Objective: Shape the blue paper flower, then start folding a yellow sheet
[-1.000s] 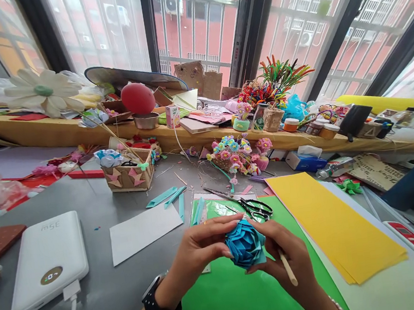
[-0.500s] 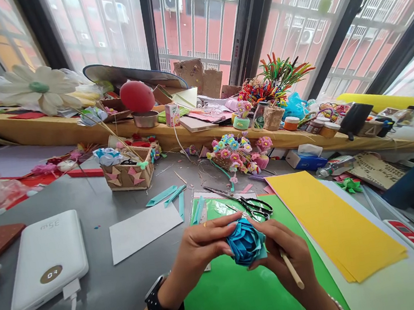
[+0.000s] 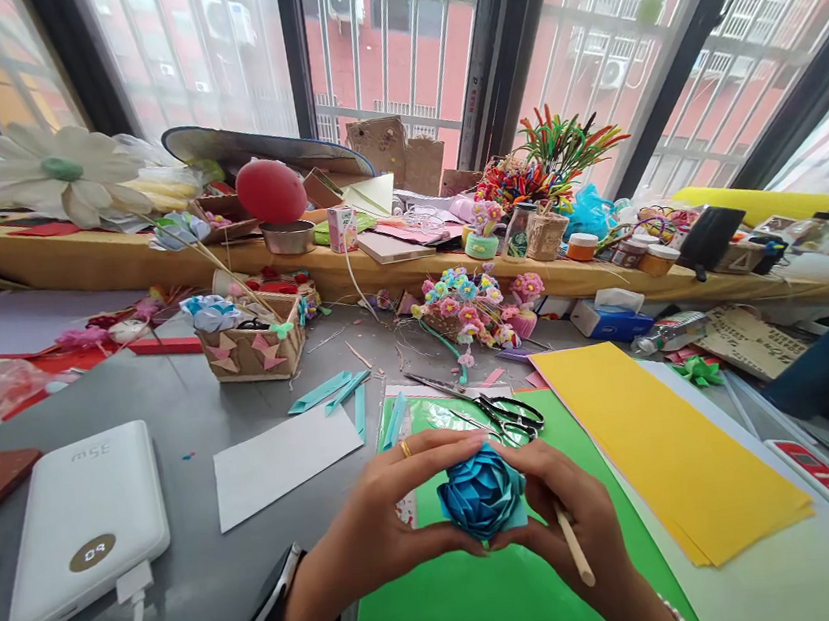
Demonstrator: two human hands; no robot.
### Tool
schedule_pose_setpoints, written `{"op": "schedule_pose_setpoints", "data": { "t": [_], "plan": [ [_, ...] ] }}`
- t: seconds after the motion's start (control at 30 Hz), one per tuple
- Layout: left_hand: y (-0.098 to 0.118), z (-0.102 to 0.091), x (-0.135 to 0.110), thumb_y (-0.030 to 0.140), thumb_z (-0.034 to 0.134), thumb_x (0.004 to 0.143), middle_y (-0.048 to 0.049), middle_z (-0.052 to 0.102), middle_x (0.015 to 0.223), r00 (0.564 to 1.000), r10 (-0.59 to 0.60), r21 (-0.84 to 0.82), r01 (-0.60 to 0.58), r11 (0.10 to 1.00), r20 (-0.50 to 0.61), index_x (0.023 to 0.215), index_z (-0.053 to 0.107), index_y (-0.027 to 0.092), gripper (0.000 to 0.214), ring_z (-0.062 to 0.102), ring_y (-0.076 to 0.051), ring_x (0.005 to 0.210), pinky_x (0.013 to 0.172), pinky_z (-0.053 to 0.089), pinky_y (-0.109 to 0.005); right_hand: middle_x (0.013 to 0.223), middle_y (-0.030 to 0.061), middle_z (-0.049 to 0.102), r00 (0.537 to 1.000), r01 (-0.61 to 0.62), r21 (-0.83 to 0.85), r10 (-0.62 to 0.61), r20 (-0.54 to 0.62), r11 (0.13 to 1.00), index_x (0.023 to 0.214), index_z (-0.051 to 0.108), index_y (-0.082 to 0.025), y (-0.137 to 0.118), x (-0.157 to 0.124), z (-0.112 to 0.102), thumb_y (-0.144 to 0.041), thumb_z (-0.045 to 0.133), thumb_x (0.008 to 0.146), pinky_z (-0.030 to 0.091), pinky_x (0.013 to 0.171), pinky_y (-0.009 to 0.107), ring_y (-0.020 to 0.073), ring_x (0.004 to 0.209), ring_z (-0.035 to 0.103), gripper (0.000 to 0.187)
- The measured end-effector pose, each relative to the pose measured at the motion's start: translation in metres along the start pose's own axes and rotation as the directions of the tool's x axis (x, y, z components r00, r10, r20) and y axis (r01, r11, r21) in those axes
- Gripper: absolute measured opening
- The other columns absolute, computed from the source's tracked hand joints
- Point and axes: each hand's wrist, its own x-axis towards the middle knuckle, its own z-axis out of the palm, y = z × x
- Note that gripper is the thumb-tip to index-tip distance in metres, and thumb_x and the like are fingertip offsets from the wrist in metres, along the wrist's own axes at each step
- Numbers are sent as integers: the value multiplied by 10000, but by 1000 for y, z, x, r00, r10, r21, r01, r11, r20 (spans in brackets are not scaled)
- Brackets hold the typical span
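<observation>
A blue folded-paper flower (image 3: pixel 480 492) is held between both hands, its layered petals facing me. My left hand (image 3: pixel 399 499) grips its left side, with fingers along the top and the thumb underneath. On the right side, my right hand (image 3: pixel 570 503) pinches the flower and also keeps a thin wooden stick (image 3: pixel 574 545) tucked in its fingers, one end pointing down toward me. Below them lies a green sheet (image 3: pixel 459 612). Black-handled scissors (image 3: pixel 512 417) rest just beyond the flower.
Folded light-blue paper strips (image 3: pixel 330 391) and a white paper sheet (image 3: pixel 287 467) lie left of the hands. A white power bank (image 3: pixel 89 527) with a cable is farther left. Yellow paper (image 3: pixel 673 450) lies to the right. Behind stand a cardboard basket (image 3: pixel 253 350) and small craft flowers (image 3: pixel 464 309).
My left hand has shifted left and spread around the flower, its thumb moving down to the underside. The flower has moved slightly left and turned more toward me.
</observation>
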Motion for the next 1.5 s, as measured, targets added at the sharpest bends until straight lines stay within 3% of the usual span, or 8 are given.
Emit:
{"op": "schedule_pose_setpoints", "data": {
  "t": [0.37, 0.63, 0.73, 0.87, 0.97, 1.13, 1.33, 1.5],
  "plan": [
    [-1, 4, 1, 192, 757, 603, -65, 651, 1113, 996, -73, -58, 69, 996, -57, 1083, 616, 323, 517, 608, -268, 999, 861, 478, -321, 709, -32, 464, 999, 4, 34, -5, 34, 999, 1067, 546, -236, 2, -2, 0, -291, 688, 717, 271, 343, 184, 68, 439, 316, 382],
    [-5, 7, 0, 176, 754, 610, -67, 639, 1133, 994, -89, -99, 84, 992, -56, 1098, 612, 318, 528, 592, -266, 1019, 889, 451, -322, 690, -21, 494, 999, 19, -19, -19, 36, 1000, 1042, 576, -221, 1, 2, -3, -393, 667, 705, 274, 342, 191, 69, 432, 318, 389],
    [-7, 8, 1, 160, 756, 612, -68, 615, 1154, 990, -143, -215, 139, 967, -5, 1116, 610, 304, 544, 550, -267, 1068, 916, 425, -338, 656, -26, 487, 999, 41, -35, -40, 6, 999, 1022, 582, -216, -1, 5, -4, -420, 670, 696, 287, 344, 193, 74, 429, 330, 395],
    [-11, 9, 2, 162, 772, 596, -71, 573, 1158, 975, -214, -566, 209, 798, 58, 1134, 545, 282, 597, 525, -255, 1074, 875, 436, -338, 653, -23, 492, 999, 40, -23, -40, 14, 999, 1047, 573, -215, -4, 7, -6, -453, 657, 700, 323, 371, 200, 84, 447, 354, 429],
    [-12, 8, 2, 252, 786, 581, -68, 589, 1064, 971, -226, -714, 212, 668, 77, 1055, 557, 239, 526, 538, -244, 1022, 821, 438, -304, 672, -18, 523, 998, 58, -4, -58, 14, 998, 1074, 561, -234, -5, 8, -6, -452, 632, 725, 335, 387, 199, 86, 455, 355, 418],
    [-13, 5, 1, 368, 767, 582, -55, 612, 937, 947, -304, -834, 251, 491, 106, 1028, 576, 196, 515, 576, -179, 819, 672, 453, -233, 720, 0, 575, 999, 24, 26, -25, 46, 999, 1081, 564, -249, -6, 6, -4, -446, 592, 765, 349, 409, 205, 85, 458, 336, 373],
    [-14, 10, -1, 323, 774, 588, -40, 640, 964, 931, -333, -936, 243, 255, 150, 1029, 617, 197, 484, 621, -192, 860, 737, 469, -246, 706, 1, 578, 1000, 13, 44, -13, 9, 999, 1052, 579, -238, -4, 4, -5, -399, 555, 816, 342, 398, 205, 82, 443, 353, 287],
    [-16, 10, 2, 459, 556, 785, -99, 676, 942, 862, -474, -969, 238, 61, 182, 1093, 600, 155, 434, 649, -185, 808, 665, 487, -236, 691, 5, 576, 999, -5, 2, 5, -33, 1000, 1027, 583, -215, -3, 4, -5, -361, 523, 845, 364, 408, 209, 88, 448, 385, 241]
  ]
}}
